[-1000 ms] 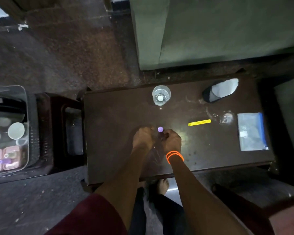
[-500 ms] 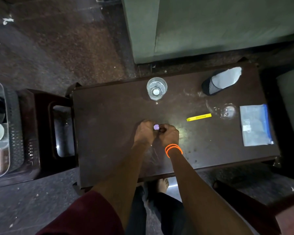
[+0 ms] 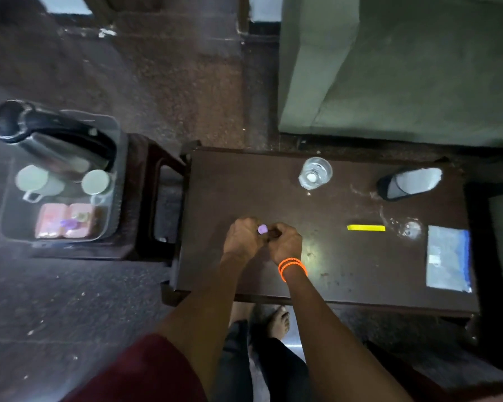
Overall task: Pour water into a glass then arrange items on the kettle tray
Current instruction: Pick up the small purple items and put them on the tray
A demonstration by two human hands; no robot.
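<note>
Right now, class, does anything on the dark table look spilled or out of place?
Yes. A wet patch glistens on the table, between the yellow strip and the blue-edged packet, with streaks trailing up toward the dark slipper-like object. It looks like spilled water. The glass stands upright.

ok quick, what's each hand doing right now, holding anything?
Left hand: curled round a small item with a purple cap.
Right hand: curled, pinching at the same item; exact grip cannot be told.
</note>
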